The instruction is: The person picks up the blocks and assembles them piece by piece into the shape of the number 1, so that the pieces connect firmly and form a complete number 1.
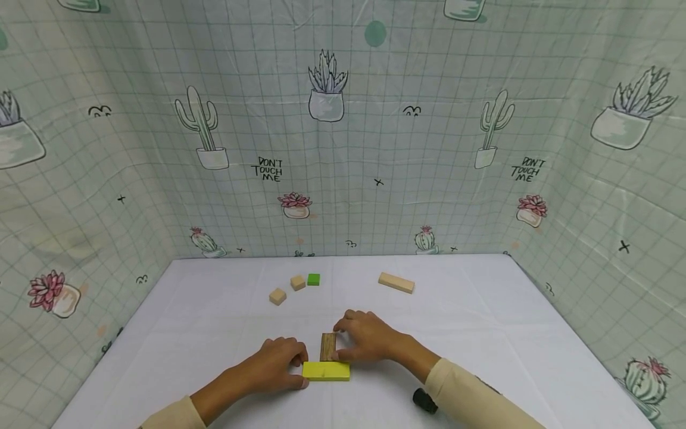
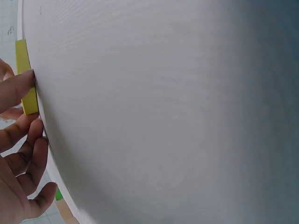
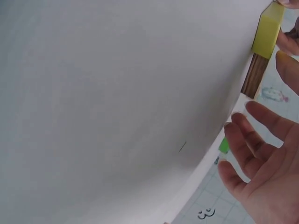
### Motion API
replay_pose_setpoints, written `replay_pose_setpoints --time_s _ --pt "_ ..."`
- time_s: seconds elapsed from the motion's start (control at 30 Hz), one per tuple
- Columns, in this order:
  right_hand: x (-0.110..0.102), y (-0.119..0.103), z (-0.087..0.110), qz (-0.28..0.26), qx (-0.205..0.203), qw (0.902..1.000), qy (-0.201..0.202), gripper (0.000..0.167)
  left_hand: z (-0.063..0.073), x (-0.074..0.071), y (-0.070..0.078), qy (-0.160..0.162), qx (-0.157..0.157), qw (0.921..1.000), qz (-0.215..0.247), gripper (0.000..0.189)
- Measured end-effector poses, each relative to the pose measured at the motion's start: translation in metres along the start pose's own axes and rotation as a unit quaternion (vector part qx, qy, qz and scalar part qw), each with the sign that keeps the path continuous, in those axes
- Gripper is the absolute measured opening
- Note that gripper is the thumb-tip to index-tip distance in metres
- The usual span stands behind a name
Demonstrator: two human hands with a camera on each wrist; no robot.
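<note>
My left hand (image 1: 278, 363) is at the left end of a yellow rectangular block (image 1: 326, 371), pinching it with the thumb on the near side and fingers beyond. A brown wood-grained block (image 1: 328, 347) lies just behind the yellow one, at right angles to it; in the right wrist view their ends meet or nearly meet. Beside the brown block is my right hand (image 1: 370, 338), thumb near its close end and index finger near its far end. Those right fingers (image 3: 266, 119) are spread, loosely bent, and look slightly apart from the wood.
Farther back on the white table (image 1: 214, 333) lie a small green block (image 1: 313, 279), two small light wooden cubes, one (image 1: 298, 282) behind the other (image 1: 277, 296), and a long light wooden block (image 1: 396, 282). A black object (image 1: 425, 400) is beside the right sleeve. Patterned cloth hangs around the table.
</note>
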State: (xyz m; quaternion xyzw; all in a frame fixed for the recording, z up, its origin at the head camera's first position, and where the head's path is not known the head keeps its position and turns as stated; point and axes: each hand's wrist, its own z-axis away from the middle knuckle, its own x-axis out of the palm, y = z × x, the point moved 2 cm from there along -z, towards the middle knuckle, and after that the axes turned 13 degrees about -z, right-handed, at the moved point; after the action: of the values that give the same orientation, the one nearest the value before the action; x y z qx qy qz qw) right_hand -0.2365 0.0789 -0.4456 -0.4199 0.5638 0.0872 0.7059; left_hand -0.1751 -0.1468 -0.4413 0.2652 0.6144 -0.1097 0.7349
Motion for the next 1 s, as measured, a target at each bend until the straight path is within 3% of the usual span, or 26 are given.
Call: replay_pose_setpoints --time_s 1.0 --pt "-0.036 0.039 0.01 -0.021 0.031 0.9972 0.065 0.044 0.0 -0.001 0.0 0.001 -0.001 1.0 0.005 0.03"
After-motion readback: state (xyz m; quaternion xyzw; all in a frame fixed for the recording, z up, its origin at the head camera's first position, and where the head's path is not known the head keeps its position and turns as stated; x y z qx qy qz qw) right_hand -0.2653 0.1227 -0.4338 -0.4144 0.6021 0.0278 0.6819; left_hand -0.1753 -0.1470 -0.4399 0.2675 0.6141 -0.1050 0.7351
